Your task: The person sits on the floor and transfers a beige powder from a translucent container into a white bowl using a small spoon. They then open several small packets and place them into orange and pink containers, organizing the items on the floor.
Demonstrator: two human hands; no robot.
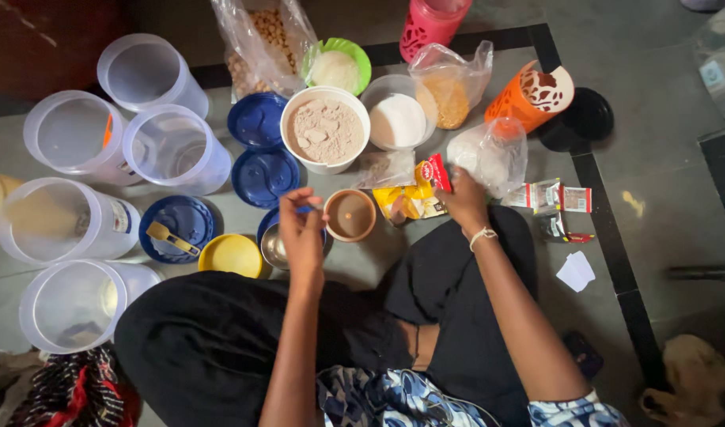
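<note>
Left hand (301, 229) has its fingertips pinched on a small blue spoon handle (305, 209) right above a steel cup (274, 247), wrist bent down, forearm coming straight up from the lap. Right hand (462, 198) reaches further out, fingers clamped on a yellow-and-red packet (416, 194) beside the small brown cup (350, 215). Around them: five clear jars (175, 149), four blue lids (264, 175), one yellow lid (230, 255).
</note>
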